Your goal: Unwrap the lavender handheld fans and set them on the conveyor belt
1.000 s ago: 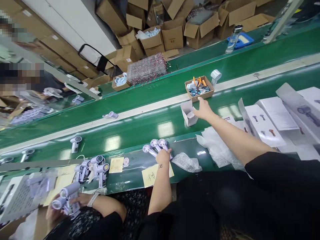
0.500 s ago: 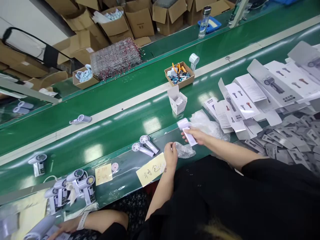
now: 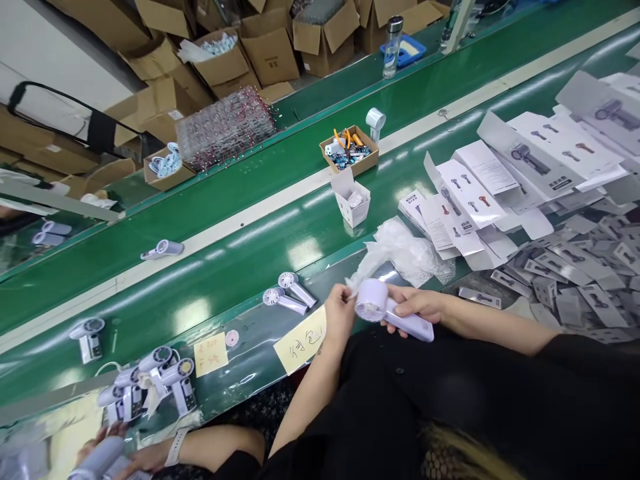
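Note:
In my right hand (image 3: 417, 307) is a lavender handheld fan (image 3: 407, 323), fingers wrapped round its handle and the round head turned left. Close to that head, my left hand (image 3: 342, 308) is closed, pinching the edge of a translucent plastic bag (image 3: 364, 268). The bag runs up behind the fan toward a heap of crumpled plastic bags (image 3: 415, 252); where one ends and the other begins I cannot make out. Left of my hands, two more handheld fans (image 3: 295, 289) lie on the bench beside a yellow handwritten note (image 3: 300, 343).
Unfolded printed boxes (image 3: 473, 200) and piled printed cards (image 3: 575, 267) lie at right. An upright white box (image 3: 353, 200) and a parts carton (image 3: 367, 162) stand ahead. At lower left, a co-worker's hands (image 3: 150, 459) hold a fan near several standing fans (image 3: 150, 380).
My right hand has drawn the fan down toward my body and turned it, head now left. The plastic in my left hand has shifted from beside it to above. A co-worker's second hand has appeared.

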Demonstrator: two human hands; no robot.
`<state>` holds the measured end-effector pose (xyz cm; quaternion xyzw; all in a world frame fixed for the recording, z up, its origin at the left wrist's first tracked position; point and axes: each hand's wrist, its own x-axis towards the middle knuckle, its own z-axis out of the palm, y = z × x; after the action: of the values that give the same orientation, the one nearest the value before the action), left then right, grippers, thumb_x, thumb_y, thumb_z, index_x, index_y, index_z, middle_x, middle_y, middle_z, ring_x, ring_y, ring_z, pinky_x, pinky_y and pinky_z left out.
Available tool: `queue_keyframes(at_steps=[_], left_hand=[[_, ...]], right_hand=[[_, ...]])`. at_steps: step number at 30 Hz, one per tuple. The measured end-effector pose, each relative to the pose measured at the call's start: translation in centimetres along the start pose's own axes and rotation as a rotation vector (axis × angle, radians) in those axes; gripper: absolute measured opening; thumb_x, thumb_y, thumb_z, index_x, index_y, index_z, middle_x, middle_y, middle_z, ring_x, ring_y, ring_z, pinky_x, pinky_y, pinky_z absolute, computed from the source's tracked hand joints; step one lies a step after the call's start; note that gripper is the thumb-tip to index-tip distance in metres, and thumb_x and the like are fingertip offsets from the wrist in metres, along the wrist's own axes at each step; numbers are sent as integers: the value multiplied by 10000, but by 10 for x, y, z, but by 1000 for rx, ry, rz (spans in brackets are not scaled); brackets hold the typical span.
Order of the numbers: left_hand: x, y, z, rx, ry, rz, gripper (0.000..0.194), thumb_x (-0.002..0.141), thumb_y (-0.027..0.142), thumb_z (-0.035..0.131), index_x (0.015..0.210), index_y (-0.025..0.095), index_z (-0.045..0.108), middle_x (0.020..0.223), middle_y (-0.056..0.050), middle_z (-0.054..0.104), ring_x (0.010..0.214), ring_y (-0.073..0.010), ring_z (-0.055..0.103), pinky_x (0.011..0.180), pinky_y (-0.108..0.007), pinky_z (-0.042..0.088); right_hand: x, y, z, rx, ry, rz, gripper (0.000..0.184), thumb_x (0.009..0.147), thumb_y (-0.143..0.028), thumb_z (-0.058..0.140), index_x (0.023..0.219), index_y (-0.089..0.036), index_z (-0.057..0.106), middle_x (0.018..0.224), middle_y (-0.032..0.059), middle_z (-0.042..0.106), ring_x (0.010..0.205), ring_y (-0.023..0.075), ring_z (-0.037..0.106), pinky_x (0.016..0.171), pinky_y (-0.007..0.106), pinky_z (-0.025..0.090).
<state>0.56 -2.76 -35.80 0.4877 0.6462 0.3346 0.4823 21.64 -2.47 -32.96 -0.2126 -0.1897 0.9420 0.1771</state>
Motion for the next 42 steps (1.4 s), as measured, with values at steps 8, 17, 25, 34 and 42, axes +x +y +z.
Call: queue_keyframes(at_steps=[8, 17, 25, 34, 42], left_hand=[[-15, 21, -5, -538, -144, 21, 384, 740, 323, 694, 1099, 202, 627, 938, -36, 650, 852, -157, 593, 769, -273, 464], [-10, 18, 34, -524, -15, -81, 349, 889, 357, 529, 1182, 167, 536, 1180, -96, 555, 1003, -200, 572, 833, -407, 510], [-9, 19, 26, -307, 226, -56, 217, 800, 317, 611, 951, 171, 662, 972, -50, 620, 861, -158, 572, 710, -272, 494], [13, 55, 26, -353, 36, -42, 320, 690, 470, 650, 682, 156, 595, 503, 59, 441, 451, -58, 346, 458, -196, 282], [0, 65, 11, 348, 107, 574, 297, 862, 320, 527, 604, 173, 515, 573, 11, 469, 586, -114, 442, 583, -245, 336]], right_hand=[[6, -19, -9, -25, -79, -50, 432, 704, -170, 690, 1079, -141, 477, 913, 68, 630, 770, 175, 651, 539, 272, 587], [4, -7, -60, 237, -166, -102, 326, 730, -244, 625, 975, -135, 440, 868, 85, 594, 764, 172, 623, 480, 232, 549], [-25, -33, -46, -153, 54, 40, 359, 730, -166, 663, 1031, -153, 467, 965, 77, 594, 826, 185, 635, 531, 262, 580], [-27, -31, 1, -402, 112, -27, 621, 703, -188, 739, 1240, -218, 428, 1250, 74, 457, 983, 148, 558, 615, 182, 563], [-34, -27, 5, -409, 330, -99, 436, 732, -269, 715, 1125, -190, 544, 1001, 22, 528, 693, 96, 584, 532, 227, 573]])
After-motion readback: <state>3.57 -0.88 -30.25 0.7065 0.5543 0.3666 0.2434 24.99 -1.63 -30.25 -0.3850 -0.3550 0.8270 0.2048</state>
